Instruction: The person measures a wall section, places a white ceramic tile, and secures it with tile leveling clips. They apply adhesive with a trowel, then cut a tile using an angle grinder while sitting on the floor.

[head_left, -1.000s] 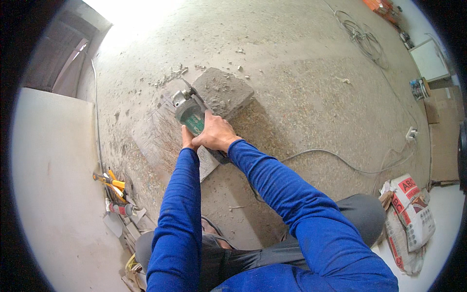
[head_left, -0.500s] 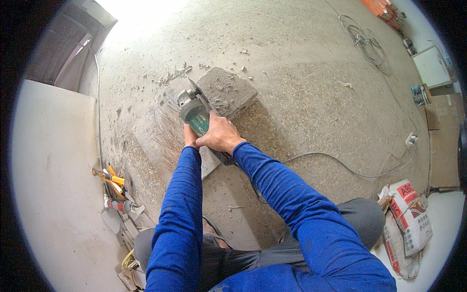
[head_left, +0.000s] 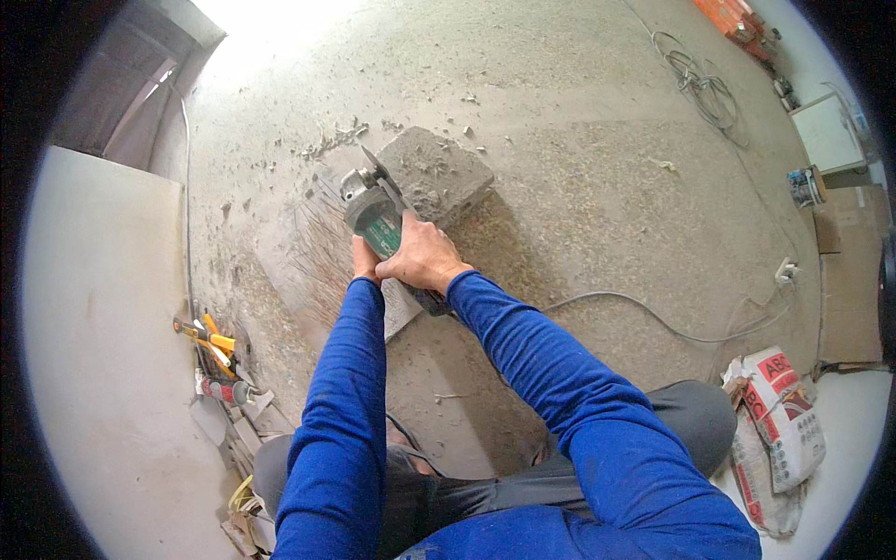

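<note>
Both my hands are closed around a green angle grinder [head_left: 380,224] with a grey metal head. My left hand [head_left: 365,259] wraps its left side, the fingers mostly hidden beneath the body. Over its right side and rear lies my right hand [head_left: 425,255]. The grinder's disc [head_left: 378,166] stands on edge at the left side of a rough grey concrete block [head_left: 434,168]; whether it touches, I cannot tell. Crumbs lie on the block's top. Under the grinder, a flat slab with a brown streaked pattern [head_left: 313,247] rests on the floor.
A grey power cord [head_left: 644,303] runs right from the grinder to a white socket [head_left: 786,271]. Yellow-handled tools [head_left: 210,336] and a spray can [head_left: 222,387] lie at left beside a white panel [head_left: 103,345]. Paper bags [head_left: 779,420] sit at right. A coiled cable [head_left: 700,84] lies far right.
The view has shifted very slightly. My hands and the grinder hold nearly the same place beside the block.
</note>
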A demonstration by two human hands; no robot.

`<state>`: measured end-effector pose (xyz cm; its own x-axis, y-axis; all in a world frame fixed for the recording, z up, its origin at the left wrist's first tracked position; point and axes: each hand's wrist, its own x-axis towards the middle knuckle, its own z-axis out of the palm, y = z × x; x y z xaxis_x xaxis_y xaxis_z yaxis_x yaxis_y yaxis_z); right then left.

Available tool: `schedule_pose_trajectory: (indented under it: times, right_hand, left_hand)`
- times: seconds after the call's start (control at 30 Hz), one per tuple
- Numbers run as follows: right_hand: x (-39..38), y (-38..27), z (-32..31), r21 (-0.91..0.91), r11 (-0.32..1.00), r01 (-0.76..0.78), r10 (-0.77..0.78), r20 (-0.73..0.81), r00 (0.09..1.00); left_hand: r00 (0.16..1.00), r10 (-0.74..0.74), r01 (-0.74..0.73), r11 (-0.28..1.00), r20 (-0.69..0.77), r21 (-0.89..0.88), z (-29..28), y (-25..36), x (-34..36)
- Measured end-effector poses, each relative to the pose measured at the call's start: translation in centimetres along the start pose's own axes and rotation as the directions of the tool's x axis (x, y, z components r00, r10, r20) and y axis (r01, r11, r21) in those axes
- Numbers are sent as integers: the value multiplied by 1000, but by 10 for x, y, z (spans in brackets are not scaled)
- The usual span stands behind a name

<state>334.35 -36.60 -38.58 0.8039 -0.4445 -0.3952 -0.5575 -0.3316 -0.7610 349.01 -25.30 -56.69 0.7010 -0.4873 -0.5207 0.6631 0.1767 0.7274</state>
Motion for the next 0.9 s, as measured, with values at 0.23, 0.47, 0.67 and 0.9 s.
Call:
schedule_pose_trajectory:
  times: [0.23,0.47,0.67,0.9]
  right_hand:
    - [-3,2,-1,4,1000,9,-9,7,1000]
    - [-4,0,-1,-3,1000,21,-21,-15,1000]
    - [-4,-2,-1,3,1000,19,-18,-16,1000]
    - [-5,-3,0,2,1000,2,-2,-21,1000]
  left_hand:
    - [995,94,-97,978,24,184,-24,-13,30]
    - [969,245,-237,887,32,397,-39,-23,38]
    - [980,200,-181,914,-16,364,-36,-21,34]
    - [990,116,-89,956,-81,280,-37,-22,35]
